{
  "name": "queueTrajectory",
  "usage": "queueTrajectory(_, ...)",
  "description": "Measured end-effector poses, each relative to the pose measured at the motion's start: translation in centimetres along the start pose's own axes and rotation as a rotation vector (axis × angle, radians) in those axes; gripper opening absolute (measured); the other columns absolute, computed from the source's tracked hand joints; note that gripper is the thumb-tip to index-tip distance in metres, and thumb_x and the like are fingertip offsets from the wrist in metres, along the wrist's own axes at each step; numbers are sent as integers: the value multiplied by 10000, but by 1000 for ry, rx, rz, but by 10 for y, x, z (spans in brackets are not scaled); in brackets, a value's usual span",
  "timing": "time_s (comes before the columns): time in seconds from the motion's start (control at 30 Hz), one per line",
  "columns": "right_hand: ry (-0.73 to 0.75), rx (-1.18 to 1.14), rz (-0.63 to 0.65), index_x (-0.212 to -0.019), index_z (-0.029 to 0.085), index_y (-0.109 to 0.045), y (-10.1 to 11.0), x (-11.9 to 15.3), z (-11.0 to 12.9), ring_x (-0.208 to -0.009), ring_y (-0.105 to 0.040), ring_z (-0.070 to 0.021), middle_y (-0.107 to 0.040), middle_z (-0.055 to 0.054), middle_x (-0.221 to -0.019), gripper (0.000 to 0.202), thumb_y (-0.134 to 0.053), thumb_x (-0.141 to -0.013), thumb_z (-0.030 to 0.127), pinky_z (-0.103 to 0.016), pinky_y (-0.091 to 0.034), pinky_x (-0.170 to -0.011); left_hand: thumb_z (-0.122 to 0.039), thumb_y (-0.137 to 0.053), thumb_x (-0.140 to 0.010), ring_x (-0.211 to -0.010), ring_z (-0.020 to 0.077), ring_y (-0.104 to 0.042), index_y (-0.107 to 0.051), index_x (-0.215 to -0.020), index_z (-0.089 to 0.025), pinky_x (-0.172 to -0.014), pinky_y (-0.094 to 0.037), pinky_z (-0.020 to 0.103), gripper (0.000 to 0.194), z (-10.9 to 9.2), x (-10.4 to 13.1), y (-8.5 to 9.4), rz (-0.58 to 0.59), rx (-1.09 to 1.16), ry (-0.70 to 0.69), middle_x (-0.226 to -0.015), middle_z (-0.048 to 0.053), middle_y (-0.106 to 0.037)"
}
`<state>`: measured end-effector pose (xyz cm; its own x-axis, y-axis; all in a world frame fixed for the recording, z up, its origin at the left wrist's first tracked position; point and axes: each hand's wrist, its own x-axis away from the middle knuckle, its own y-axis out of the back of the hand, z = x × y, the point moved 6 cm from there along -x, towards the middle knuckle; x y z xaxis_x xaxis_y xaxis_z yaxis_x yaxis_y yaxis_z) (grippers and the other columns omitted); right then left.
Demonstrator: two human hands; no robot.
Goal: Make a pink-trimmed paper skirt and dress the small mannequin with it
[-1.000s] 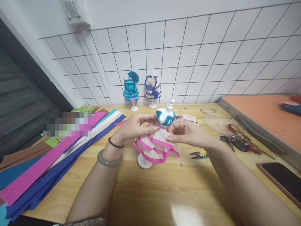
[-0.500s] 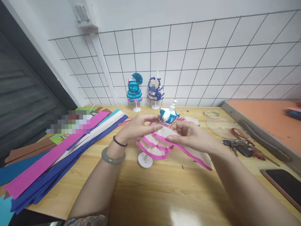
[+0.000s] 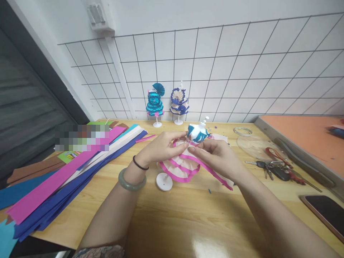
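A small white dress form point(image 3: 198, 132) with blue paper on its bust tilts to the right, its round base point(image 3: 164, 181) lifted at an angle. Around it hangs a tiered white paper skirt point(image 3: 180, 169) with pink edging. My left hand point(image 3: 168, 146) grips the form at the waist from the left, thumb on the skirt's top. My right hand point(image 3: 215, 154) pinches a white paper strip point(image 3: 219, 178) with a pink border against the waist. The strip's loose end trails down to the right. The fingers partly hide the waist.
Crepe paper strips point(image 3: 80, 172) in several colours lie at left. Two finished dress forms, one teal point(image 3: 154, 104) and one cream and blue point(image 3: 179, 102), stand by the tiled wall. At right are a tape roll point(image 3: 242, 131), keys point(image 3: 279, 171), a phone point(image 3: 325, 213) and an orange-topped board point(image 3: 301, 139).
The dress form has tipped further right. My right hand has moved in to the waist, drawing the strip closer, and its trailing end has shifted left.
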<state>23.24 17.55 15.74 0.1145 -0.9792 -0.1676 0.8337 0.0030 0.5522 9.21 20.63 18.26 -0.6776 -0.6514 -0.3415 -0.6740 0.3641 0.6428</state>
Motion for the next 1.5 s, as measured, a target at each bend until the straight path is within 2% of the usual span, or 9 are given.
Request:
queueTrajectory(0.33, 27, 31, 21, -558, 190, -494, 3, -3, -1, -465, -346, -96, -412, 32, -503, 451, -555, -784, 575, -236, -255, -431, -294, -564, -807, -1030, 230, -603, -607, -1157, -178, -877, -479, 322, 372, 10, 0, -1, -43, -6, 44, -1092, 55, -673)
queueTrajectory(0.5, 18, 42, 15, -616, 185, -538, 3, -2, -3, -497, -389, -108, -463, 20, -537, 421, -541, -802, 563, -237, -281, -447, -326, -564, -814, -1021, 234, -607, -645, -1064, -175, -853, -491, 325, 303, 12, -1, -1, -90, -14, 51, -1061, 56, -680)
queueTrajectory(0.87, 240, 166, -56, -854, 198, -601, 4, 6, 13, -596, -539, -156, -626, -36, -693, 243, -451, -912, 381, -270, -391, -553, -306, -598, -785, -965, 192, -610, -610, -1085, -164, -842, -484, 288, 332, 3, -2, 5, -231, -20, 45, -1040, 55, -666)
queueTrajectory(1.0, 326, 293, -83, -854, 199, -599, 3, 8, 19, -619, -539, -162, -638, -49, -731, 217, -431, -922, 319, -277, -391, -576, -290, -593, -788, -962, 190, -616, -592, -1137, -186, -831, -491, 288, 364, 2, -3, 3, -238, -18, 38, -1032, 46, -672)
queueTrajectory(1.2, 359, 326, -108, -855, 197, -602, 4, 10, 21, -604, -552, -154, -647, -44, -720, 199, -441, -918, 297, -270, -397, -561, -279, -605, -787, -948, 181, -618, -594, -1131, -193, -838, -489, 287, 355, 1, -2, 4, -286, -52, 4, -1020, 41, -674)
queueTrajectory(1.5, 405, 303, -80, -901, 201, -627, 6, 9, 22, -637, -579, -155, -672, -50, -770, 211, -431, -923, 274, -272, -430, -591, -305, -610, -789, -956, 186, -609, -593, -1106, -180, -838, -480, 292, 340, 2, -3, 3, -296, -34, 4, -1009, 54, -667)
